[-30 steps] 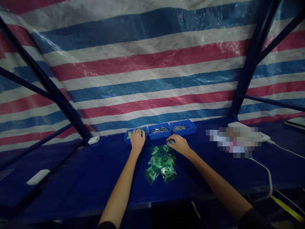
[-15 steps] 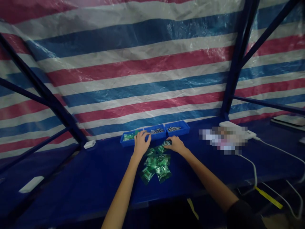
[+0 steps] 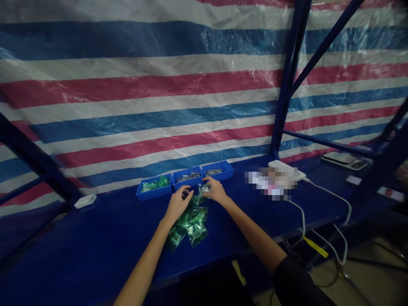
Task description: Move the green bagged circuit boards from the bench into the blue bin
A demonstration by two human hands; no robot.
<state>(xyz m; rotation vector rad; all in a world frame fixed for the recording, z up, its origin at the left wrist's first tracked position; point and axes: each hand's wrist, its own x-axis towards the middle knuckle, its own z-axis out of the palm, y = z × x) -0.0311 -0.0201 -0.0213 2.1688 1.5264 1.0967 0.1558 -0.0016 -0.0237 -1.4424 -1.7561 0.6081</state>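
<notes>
Keep a soft, firm pinch on the small, clear, shiny plastic bag, and hold it by the edge so you don't squash it. Your right hand has its fingers closed on that bag, just to the near side of the blue plastic box with small silver metal bits. Your left hand is partly open, with bent fingers and a gap by the thumb; I see nothing in it. It is close to the pile of green see-through plastic bags on the blue tabletop. Go gently near that pile, as the bags look slippery.
</notes>
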